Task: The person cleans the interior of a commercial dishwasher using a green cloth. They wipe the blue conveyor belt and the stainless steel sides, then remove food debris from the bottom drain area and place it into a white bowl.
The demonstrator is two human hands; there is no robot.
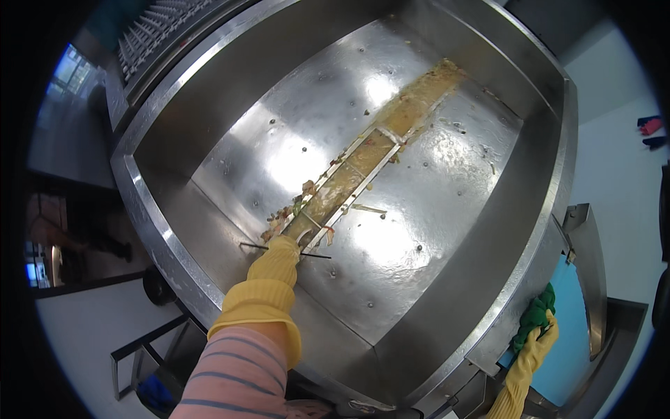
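Note:
My left hand point(280, 256), in a yellow rubber glove, reaches down to the near end of a drain channel point(343, 183) in the floor of a large stainless steel basin. Its fingers are hidden, so a grip cannot be made out. A thin black rod point(316, 255) shows on both sides of this hand. Murky yellowish water point(413, 107) and food scraps point(277, 222) lie in and along the channel. My right hand point(539, 340), also gloved in yellow, grips a bunched green cloth point(535, 317) outside the basin, over a light blue surface point(568, 335).
High steel walls and a raised rim point(502, 293) surround the basin floor. A rack with rows of pale prongs point(157, 31) is at the upper left. A dark metal frame point(152, 345) stands at the lower left, and a curved steel panel point(594, 298) at the right.

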